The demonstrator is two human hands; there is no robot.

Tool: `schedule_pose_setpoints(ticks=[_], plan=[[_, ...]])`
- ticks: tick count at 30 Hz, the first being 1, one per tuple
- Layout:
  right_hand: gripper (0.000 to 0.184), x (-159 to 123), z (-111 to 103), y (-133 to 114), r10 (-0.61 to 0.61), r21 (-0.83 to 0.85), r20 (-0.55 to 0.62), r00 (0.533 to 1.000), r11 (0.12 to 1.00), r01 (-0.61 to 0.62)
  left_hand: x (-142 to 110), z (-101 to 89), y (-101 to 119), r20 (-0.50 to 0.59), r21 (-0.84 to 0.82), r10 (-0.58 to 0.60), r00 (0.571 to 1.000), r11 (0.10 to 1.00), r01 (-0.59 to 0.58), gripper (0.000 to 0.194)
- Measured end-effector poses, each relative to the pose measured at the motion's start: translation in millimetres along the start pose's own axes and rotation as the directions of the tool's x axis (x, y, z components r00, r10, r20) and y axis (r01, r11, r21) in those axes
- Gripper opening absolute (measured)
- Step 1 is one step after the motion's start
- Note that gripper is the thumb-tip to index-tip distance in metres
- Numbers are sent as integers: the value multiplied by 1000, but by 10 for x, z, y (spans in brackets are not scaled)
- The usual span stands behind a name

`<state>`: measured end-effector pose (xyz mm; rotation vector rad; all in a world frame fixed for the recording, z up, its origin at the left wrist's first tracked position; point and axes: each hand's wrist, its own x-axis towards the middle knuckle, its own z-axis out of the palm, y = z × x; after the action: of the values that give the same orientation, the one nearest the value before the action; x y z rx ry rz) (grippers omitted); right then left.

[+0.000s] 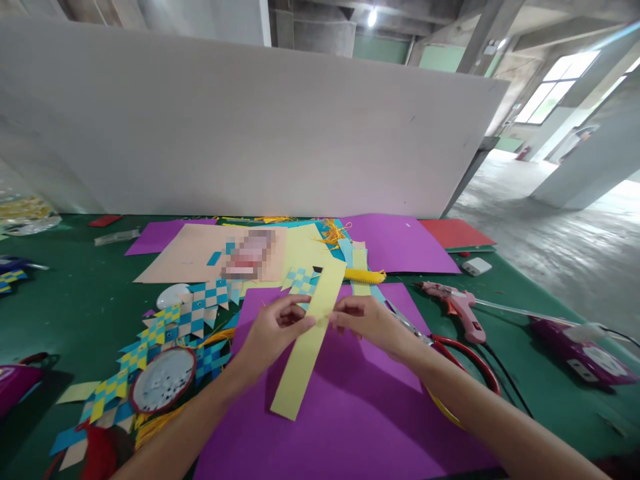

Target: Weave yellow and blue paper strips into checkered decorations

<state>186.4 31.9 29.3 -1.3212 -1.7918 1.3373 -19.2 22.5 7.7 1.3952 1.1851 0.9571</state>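
A long yellow paper strip (310, 340) slants over a purple sheet (350, 407) in front of me. My left hand (273, 330) pinches the strip's left edge near its middle. My right hand (363, 319) pinches the right edge at the same height. Both hands have fingers closed on the paper. Just beyond the strip lies a small blue-and-yellow woven square (301, 280).
Woven blue, yellow and white paper pieces (165, 333) and a round lid with beads (163, 380) lie to the left. Red-handled scissors (450, 350), a pink glue gun (460, 307) and a purple device (585, 350) lie to the right. A white board (250, 127) stands behind the green table (80, 307).
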Motion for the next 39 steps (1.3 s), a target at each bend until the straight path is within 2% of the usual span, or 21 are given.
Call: schedule_pose_setpoints(ticks=[2,5,11,18,21,23,25,29,30,32,35,36,37,39], plan=[[26,-10,69,-22,-5,65,-42,999,998,8,-14,27,-4,35,20,9,999,1000,-10,26],[25,-12,97,10,-39,58,-55,998,997,42,-14,34,-10,37,43,45,998,998,-47,29],[28,-60,180,134,-10,-21,202,979,1000,14,37,-13,-68,-4,-63,88,996,994,-88,25],[28,-97,268,190,24,13,332,943,999,-30,73,-32,-74,-68,-128,36,997,991,-45,23],[26,-131,294,194,20,-10,377,926,1000,-17,79,-52,-72,-132,-153,31,991,987,-51,23],[26,-150,295,186,16,-35,391,920,999,-3,98,-100,-73,-218,-185,39,975,979,-80,21],[27,-163,263,167,26,-70,419,908,998,4,133,-177,-76,-333,-235,39,942,964,-123,21],[25,-178,107,130,64,-121,522,851,993,-1,225,-374,-75,-517,-250,22,856,952,-175,22],[26,-180,66,132,71,-132,519,852,991,-2,245,-420,-69,-548,-229,22,836,958,-175,22],[29,-187,8,148,86,-191,455,887,982,3,271,-496,-44,-588,-169,35,808,972,-166,22],[28,-205,-18,179,79,-417,229,970,909,24,263,-556,12,-630,29,137,764,988,-153,25],[27,-210,-21,185,64,-501,149,987,865,20,249,-556,25,-611,147,193,768,981,-130,25],[26,-209,-30,187,48,-576,77,996,818,5,231,-547,32,-559,286,248,791,953,-97,25],[23,-180,-88,191,31,-692,-55,998,719,-60,191,-500,23,-373,571,321,870,819,-58,22]])
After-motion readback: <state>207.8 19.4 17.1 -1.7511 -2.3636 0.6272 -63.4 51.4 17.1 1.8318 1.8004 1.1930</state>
